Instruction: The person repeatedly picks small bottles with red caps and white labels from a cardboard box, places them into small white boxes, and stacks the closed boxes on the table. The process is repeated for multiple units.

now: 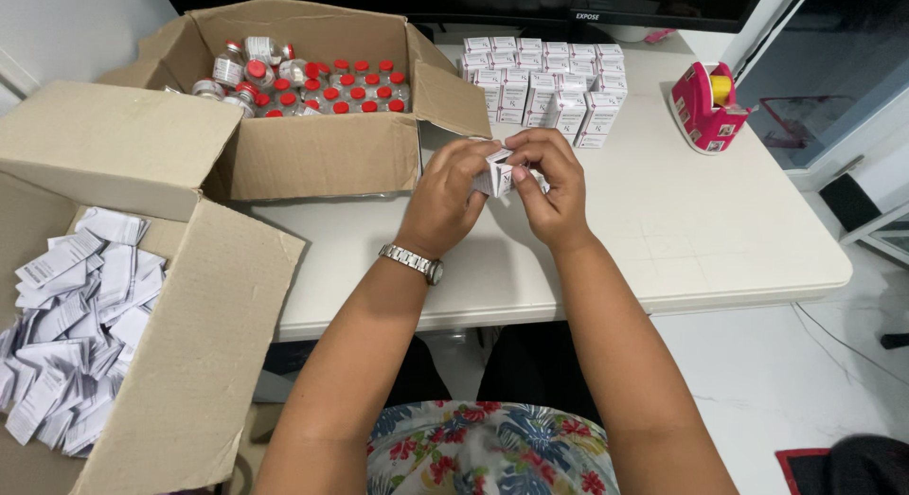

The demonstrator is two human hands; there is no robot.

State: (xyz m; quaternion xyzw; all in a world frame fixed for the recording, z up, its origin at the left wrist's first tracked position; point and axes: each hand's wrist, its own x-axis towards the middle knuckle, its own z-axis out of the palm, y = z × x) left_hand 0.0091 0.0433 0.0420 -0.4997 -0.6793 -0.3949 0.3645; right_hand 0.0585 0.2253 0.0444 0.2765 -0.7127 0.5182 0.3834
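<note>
Nearest, a cardboard box [204, 344] at the left held folded paper leaflets [76, 325]. Over the white table [720, 230], the left hand [445, 197] and right hand [549, 187] both gripped a small white carton [499, 173] between their fingertips. Beyond stood a box of red-capped vials [322, 88], stacked white cartons [549, 83] and a pink tape dispenser [705, 107]

Bright even indoor light, soft shadows under the cardboard box [312, 154], sharp focus, slight wide-angle bending at edges
</note>
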